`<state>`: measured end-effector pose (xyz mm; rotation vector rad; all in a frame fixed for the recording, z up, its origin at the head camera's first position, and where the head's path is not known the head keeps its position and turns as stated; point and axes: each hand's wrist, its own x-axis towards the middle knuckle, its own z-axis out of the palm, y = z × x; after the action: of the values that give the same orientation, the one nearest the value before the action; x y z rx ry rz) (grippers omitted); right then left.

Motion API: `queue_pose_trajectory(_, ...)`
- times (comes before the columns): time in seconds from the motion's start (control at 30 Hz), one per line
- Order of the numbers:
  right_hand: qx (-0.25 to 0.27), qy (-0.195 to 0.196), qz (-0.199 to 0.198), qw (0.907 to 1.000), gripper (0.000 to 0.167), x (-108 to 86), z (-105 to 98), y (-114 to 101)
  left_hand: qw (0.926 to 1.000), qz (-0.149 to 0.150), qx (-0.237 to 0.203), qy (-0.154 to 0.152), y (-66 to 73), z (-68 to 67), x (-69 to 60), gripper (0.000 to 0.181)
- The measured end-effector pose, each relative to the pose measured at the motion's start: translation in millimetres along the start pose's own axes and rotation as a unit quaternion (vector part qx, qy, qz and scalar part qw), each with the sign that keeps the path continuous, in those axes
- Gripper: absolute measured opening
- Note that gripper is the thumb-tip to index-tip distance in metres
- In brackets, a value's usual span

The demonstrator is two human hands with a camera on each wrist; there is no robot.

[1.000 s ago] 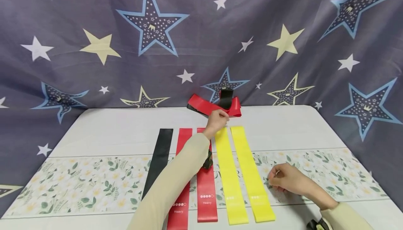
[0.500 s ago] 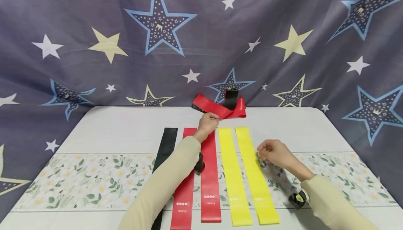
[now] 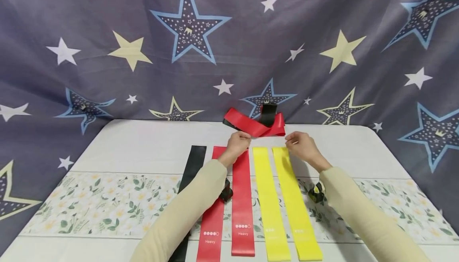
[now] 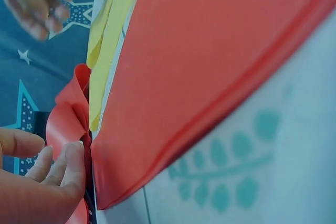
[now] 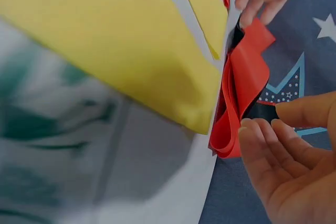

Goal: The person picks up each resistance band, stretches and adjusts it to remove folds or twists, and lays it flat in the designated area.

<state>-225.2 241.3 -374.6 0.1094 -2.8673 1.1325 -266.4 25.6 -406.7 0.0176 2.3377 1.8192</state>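
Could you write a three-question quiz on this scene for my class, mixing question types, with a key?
1. How many yellow bands lie flat on the table?

2. True or false: the left hand is nearer the flat black band than the right hand is.

3. Fill in: the flat red bands bear the printed word ____.

Key: 1. Two. 2. True. 3. Heavy.

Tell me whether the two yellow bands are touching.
Apart. The head view shows a strip of table between the left yellow band and the right yellow band along their whole visible length.
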Motion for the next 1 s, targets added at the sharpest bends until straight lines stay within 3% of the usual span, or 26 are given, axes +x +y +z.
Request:
queue_pose_trajectory(0.3,-0.068,0.047,-0.028,0.9962,0.037,57.5,4.9,-11.2,0.9996,0.027,0.008,-0.005,-1.3,-5.2,-1.8,0.021)
queue_pose_trajectory(0.47,-0.157,0.082,-0.052,0.9829,0.040,80.3,8.7,-13.0,0.9996,0.027,-0.001,-0.013,-2.7,-5.3,-2.9,0.020)
queue_pose_trajectory(0.6,-0.190,0.100,-0.068,0.9742,0.042,95.0,10.7,-13.1,0.9994,0.029,0.002,-0.017,-4.1,-4.6,-2.8,0.020)
queue_pose_trajectory(0.87,-0.239,0.063,-0.043,0.9680,0.043,113.9,14.6,-19.1,0.9991,0.033,0.008,-0.024,-4.6,-6.7,-1.8,0.018)
queue_pose_trajectory(1.0,-0.242,0.075,-0.037,0.9667,0.038,117.4,19.2,-18.1,0.9989,0.033,0.018,-0.028,-2.3,-9.4,-3.0,0.020)
